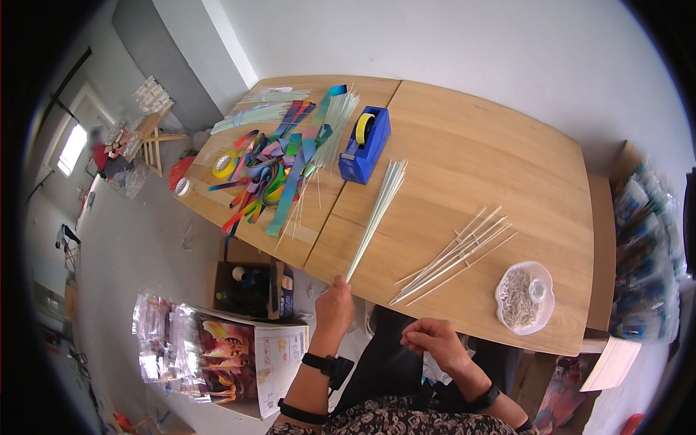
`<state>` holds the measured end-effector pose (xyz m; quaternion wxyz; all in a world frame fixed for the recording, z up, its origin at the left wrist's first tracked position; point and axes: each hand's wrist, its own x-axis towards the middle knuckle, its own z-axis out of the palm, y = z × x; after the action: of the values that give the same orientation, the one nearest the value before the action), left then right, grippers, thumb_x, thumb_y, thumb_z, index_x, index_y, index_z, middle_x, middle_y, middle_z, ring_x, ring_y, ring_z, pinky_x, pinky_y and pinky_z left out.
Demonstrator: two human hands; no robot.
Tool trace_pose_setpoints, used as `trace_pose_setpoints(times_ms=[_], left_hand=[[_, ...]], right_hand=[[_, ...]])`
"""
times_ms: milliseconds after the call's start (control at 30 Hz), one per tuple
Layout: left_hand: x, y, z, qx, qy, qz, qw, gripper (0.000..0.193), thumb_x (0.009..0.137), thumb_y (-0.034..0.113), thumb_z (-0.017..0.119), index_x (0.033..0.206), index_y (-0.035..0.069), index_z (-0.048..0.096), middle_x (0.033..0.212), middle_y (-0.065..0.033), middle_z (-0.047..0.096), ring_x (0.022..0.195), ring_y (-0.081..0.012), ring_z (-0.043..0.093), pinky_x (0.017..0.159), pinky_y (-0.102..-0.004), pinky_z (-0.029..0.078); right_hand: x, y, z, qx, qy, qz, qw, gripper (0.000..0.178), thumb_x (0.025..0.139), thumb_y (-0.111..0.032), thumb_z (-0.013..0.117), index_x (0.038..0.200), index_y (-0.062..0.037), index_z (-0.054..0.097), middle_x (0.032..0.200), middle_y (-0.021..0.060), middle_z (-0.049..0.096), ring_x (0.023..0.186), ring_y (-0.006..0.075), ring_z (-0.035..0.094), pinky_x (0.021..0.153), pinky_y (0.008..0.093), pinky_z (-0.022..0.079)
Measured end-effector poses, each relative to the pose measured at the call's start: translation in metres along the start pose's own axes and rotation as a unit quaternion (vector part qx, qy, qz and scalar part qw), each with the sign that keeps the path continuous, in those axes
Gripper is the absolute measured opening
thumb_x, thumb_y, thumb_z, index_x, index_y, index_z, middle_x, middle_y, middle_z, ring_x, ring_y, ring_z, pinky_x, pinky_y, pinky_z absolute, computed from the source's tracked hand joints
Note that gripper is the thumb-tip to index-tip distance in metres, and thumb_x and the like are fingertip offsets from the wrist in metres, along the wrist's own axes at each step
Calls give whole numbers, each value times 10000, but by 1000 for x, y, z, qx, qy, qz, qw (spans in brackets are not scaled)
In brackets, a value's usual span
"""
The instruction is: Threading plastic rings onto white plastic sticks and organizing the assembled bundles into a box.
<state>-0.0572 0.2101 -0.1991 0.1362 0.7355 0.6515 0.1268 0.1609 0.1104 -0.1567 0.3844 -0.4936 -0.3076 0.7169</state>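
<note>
My left hand (335,308) is closed at the table's front edge, round the near end of a bundle of thin pale sticks (377,210). The bundle fans out slightly toward its far end on the wood. My right hand (436,342) hangs just off the same edge, thumb and fingers drawn together in a pinch; anything between them is too small to make out. Beyond it lies a loose group of thin sticks (460,250), some joined by short crosspieces. A white scalloped dish (549,308) to the right holds many small pale pieces (516,301).
A blue tape dispenser (367,148) with yellow tape stands behind the bundle. Colourful ribbons (272,170), more sticks (337,123) and a yellow tape roll (224,164) cover the table's left part. Boxes (279,359) sit below left; plastic-wrapped packs (645,254) stand right. Someone (101,156) is far left.
</note>
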Motion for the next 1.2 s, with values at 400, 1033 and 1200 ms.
trace_pose_setpoints(times_ms=[400, 1033, 1200], left_hand=[[-14, 41, -15, -252, 73, 135, 955, 128, 883, 121, 487, 916, 14, 425, 663, -226, 540, 649, -444, 544, 556, -507, 418], [55, 22, 46, -341, 148, 191, 908, 115, 895, 126, 472, 929, 18, 452, 801, -205, 522, 760, -416, 501, 648, -470, 400], [49, 25, 35, -281, 195, 262, 903, 113, 883, 114, 485, 944, 24, 456, 850, -213, 526, 778, -409, 515, 636, -468, 405]], right_hand=[[96, -106, 63, 227, 13, -182, 957, 272, 828, -264, 662, 927, -30, 565, 736, 32, 557, 637, 116, 521, 612, 262, 444], [148, -78, 81, -9, 86, -291, 953, 404, 845, -282, 657, 570, -98, 424, 508, -33, 395, 470, 66, 357, 429, 228, 297], [153, -73, 71, 91, 77, -289, 950, 407, 887, -319, 582, 588, -119, 393, 492, -37, 329, 434, 96, 309, 416, 257, 268]])
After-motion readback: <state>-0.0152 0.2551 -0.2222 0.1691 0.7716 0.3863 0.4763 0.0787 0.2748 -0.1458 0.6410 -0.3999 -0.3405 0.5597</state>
